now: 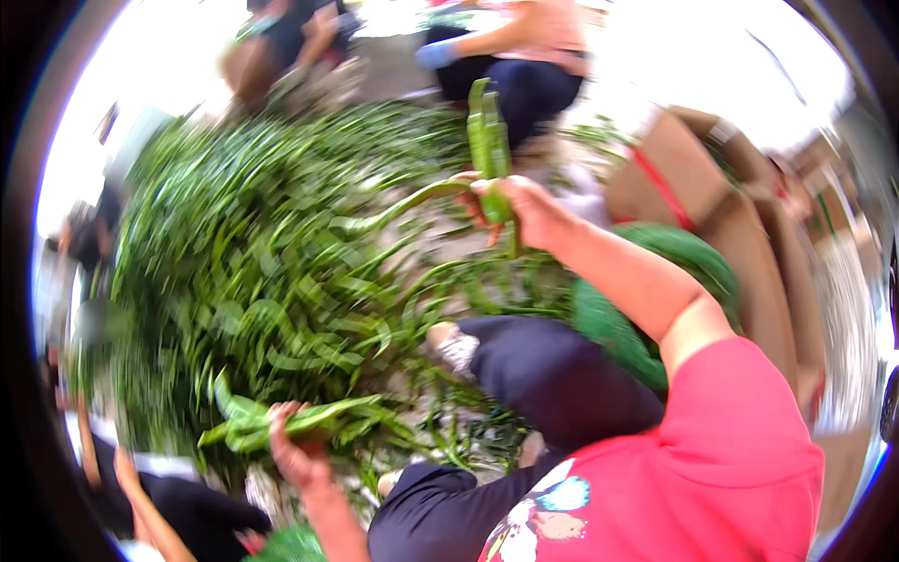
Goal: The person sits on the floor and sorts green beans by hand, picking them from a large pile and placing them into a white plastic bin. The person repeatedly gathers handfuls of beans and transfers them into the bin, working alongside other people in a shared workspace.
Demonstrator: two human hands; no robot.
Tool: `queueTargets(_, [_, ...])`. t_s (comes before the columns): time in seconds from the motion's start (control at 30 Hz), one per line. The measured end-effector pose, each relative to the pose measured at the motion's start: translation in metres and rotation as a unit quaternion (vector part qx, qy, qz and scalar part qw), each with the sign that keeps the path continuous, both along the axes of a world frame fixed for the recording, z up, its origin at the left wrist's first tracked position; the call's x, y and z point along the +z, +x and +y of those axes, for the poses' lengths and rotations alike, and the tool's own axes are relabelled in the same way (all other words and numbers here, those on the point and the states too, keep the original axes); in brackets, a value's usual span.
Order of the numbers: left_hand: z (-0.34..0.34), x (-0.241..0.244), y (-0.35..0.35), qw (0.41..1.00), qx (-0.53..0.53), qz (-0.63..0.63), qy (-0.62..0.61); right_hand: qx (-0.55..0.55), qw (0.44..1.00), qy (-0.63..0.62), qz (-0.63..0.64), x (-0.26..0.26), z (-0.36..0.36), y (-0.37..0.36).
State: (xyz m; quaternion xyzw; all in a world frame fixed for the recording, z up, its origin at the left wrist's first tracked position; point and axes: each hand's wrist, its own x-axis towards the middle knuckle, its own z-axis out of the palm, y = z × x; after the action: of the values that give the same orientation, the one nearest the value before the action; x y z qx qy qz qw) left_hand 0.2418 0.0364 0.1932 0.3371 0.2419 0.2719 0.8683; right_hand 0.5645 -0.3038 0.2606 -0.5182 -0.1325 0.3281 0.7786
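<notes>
Long green chili peppers lie in a big heap [281, 281] on a pale ground cover before me. My left hand [298, 442], at the lower left, is closed round a bunch of long green peppers [344, 414] that stick out on both sides of it. Higher up and to the right, my right hand [523, 211] grips several more peppers [484, 133], most pointing up, with one curved pepper reaching left. Motion blur hides the exact fingertips of both hands.
Green mesh bags [611, 323] and a cardboard box [674, 161] with red tape stand at my right. Another green mesh [288, 546] lies at the bottom. People sit round the heap: one [534, 77] across from me, one [309, 35] further left, one [175, 499] at lower left.
</notes>
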Motion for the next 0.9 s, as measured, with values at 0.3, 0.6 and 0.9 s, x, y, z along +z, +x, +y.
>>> queueTargets(0.3, [-0.042,0.102,0.005,0.991,-0.051,-0.055,0.108,-0.298,0.952,-0.022,-0.066,0.046,-0.317,-0.073])
queueTargets(0.6, [-0.094,0.072,0.036,0.976,-0.113,0.090,0.160,-0.549,0.828,0.004,-0.116,0.058,-0.556,-0.108])
queueTargets(0.9, [-0.042,0.038,0.042,0.983,-0.091,0.091,0.129,-0.754,0.632,-0.071,-0.162,0.069,-0.666,-0.129])
